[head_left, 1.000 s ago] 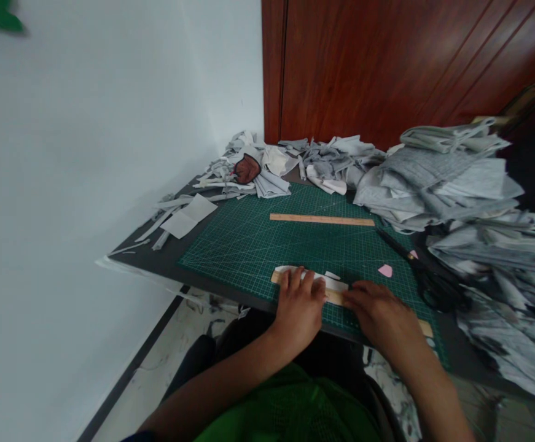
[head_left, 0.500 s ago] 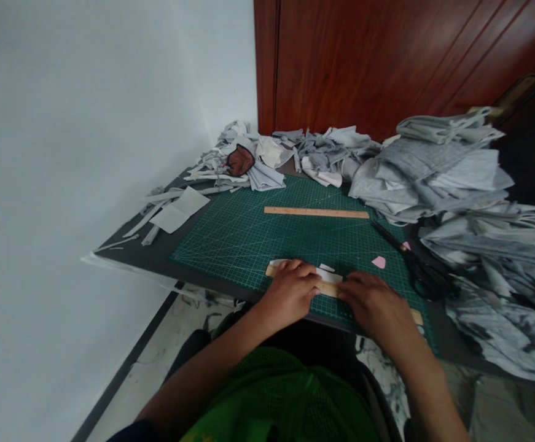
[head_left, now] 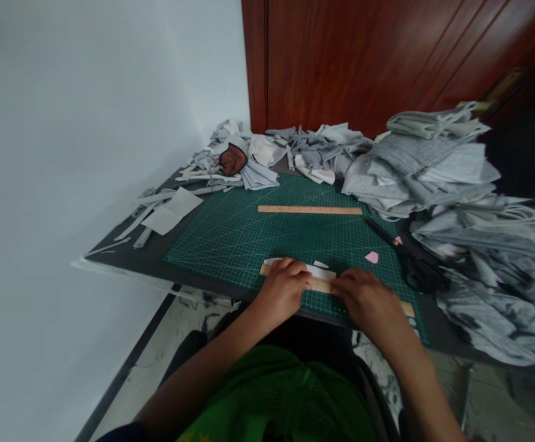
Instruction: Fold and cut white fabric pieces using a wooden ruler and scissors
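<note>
Along the near edge of the green cutting mat [head_left: 230, 245] lies a wooden ruler [head_left: 320, 285], on top of or against a white piece [head_left: 325, 272] that could be paper or cloth. My left hand [head_left: 285, 285] is closed over the ruler's left part, fingers bent and pressing down. Farther right, my right hand [head_left: 371, 301] grips the same ruler with its fingers together, covering much of its right half. A small white strip [head_left: 321, 264] lies just beyond the white piece. Whether the right fingers also hold something small is hidden.
Black scissors [head_left: 417, 270] lie right of my right hand, near a pink scrap [head_left: 371, 257]. A second wooden ruler [head_left: 310, 210] crosses the mat farther back. Grey cloth stacks [head_left: 424, 166] line the right side; scraps [head_left: 260, 150] and a white sheet [head_left: 172, 210] lie back and left.
The whole view has shifted a little, so everything appears slightly farther left. Both hands keep about the same hold on the ruler and white piece.
</note>
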The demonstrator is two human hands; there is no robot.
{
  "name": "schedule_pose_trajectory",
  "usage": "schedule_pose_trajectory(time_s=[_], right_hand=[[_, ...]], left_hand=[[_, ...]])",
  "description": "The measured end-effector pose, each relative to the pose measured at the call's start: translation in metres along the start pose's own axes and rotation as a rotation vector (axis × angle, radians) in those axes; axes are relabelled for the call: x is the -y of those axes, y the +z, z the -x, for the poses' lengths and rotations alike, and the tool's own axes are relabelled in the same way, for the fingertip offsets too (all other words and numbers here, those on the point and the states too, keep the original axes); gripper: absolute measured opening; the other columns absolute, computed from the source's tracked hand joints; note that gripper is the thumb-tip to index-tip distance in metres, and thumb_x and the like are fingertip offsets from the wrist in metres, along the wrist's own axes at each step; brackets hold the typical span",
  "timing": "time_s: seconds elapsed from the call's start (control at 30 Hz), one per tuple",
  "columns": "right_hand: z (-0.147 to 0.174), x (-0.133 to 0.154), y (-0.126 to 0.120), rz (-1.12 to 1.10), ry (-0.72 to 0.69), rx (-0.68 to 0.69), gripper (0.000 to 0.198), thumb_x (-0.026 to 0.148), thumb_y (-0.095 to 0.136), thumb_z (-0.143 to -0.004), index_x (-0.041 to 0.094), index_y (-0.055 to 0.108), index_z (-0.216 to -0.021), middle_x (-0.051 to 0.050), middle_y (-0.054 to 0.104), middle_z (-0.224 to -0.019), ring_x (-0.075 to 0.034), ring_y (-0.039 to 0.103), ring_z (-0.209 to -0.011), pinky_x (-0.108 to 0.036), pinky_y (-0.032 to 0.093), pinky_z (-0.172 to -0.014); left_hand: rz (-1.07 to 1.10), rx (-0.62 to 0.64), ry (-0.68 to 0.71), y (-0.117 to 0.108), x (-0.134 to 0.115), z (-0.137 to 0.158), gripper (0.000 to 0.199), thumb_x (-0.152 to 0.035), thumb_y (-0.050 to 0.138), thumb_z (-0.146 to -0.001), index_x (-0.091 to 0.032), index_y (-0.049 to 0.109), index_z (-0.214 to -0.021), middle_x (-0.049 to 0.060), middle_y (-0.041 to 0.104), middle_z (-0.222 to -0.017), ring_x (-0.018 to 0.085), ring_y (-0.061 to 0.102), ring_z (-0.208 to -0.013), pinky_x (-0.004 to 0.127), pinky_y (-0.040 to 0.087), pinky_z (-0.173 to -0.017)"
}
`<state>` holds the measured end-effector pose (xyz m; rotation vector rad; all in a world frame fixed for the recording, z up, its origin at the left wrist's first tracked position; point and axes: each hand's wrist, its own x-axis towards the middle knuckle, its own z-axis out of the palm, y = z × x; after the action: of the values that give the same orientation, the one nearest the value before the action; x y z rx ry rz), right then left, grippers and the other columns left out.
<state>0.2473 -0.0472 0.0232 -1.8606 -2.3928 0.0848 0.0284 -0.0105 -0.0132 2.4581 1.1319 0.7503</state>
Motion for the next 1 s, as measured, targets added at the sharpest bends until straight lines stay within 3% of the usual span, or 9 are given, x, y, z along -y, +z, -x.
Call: schedule_pose_trajectory(time_s=[0.23, 0.5, 0.77, 1.0], right_hand=[[0.001, -0.003, 0.008, -0.030, -0.035, -0.028, 0.021, 0.022, 0.060, -0.099, 0.028, 0.077, -0.109, -0.006, 0.073, -0.104, -0.024, 0.068, -0.093, -0.033, 0.048, -0.073], [-0.012, 0.003, 0.016, -0.123, -0.041, -0.072, 0.023, 0.026, 0.058, -0.101, 0.026, 0.078, -0.112, -0.008, 0.072, -0.109, -0.028, 0.065, -0.103, -0.040, 0.048, -0.088], [-0.030, -0.015, 0.019, -0.381, -0.068, 0.007, 0.025, 0.019, 0.061, -0.096, 0.026, 0.080, -0.111, -0.007, 0.073, -0.107, -0.023, 0.068, -0.099, -0.035, 0.051, -0.088], [-0.039, -0.014, 0.016, -0.383, -0.062, 0.035, 0.024, 0.019, 0.063, -0.094, 0.027, 0.081, -0.106, -0.006, 0.075, -0.106, -0.022, 0.070, -0.096, -0.033, 0.051, -0.090]], left_hand=[[-0.032, -0.002, 0.013, -0.001, 0.003, 0.002, 0.015, -0.014, 0.062, -0.097, -0.021, 0.074, -0.105, 0.003, 0.071, -0.107, 0.023, 0.056, -0.104, 0.040, 0.046, -0.091], [-0.047, -0.013, -0.028, -0.010, 0.016, -0.001, 0.017, -0.014, 0.059, -0.098, -0.019, 0.074, -0.103, 0.005, 0.070, -0.106, 0.023, 0.057, -0.103, 0.040, 0.049, -0.095], [-0.028, -0.048, -0.018, -0.010, 0.019, -0.002, 0.017, -0.013, 0.057, -0.099, -0.019, 0.073, -0.103, 0.006, 0.070, -0.106, 0.023, 0.057, -0.105, 0.040, 0.051, -0.094], [-0.099, -0.029, -0.030, -0.015, 0.014, -0.002, 0.018, -0.013, 0.055, -0.098, -0.019, 0.071, -0.104, 0.006, 0.069, -0.109, 0.024, 0.057, -0.108, 0.041, 0.049, -0.097]])
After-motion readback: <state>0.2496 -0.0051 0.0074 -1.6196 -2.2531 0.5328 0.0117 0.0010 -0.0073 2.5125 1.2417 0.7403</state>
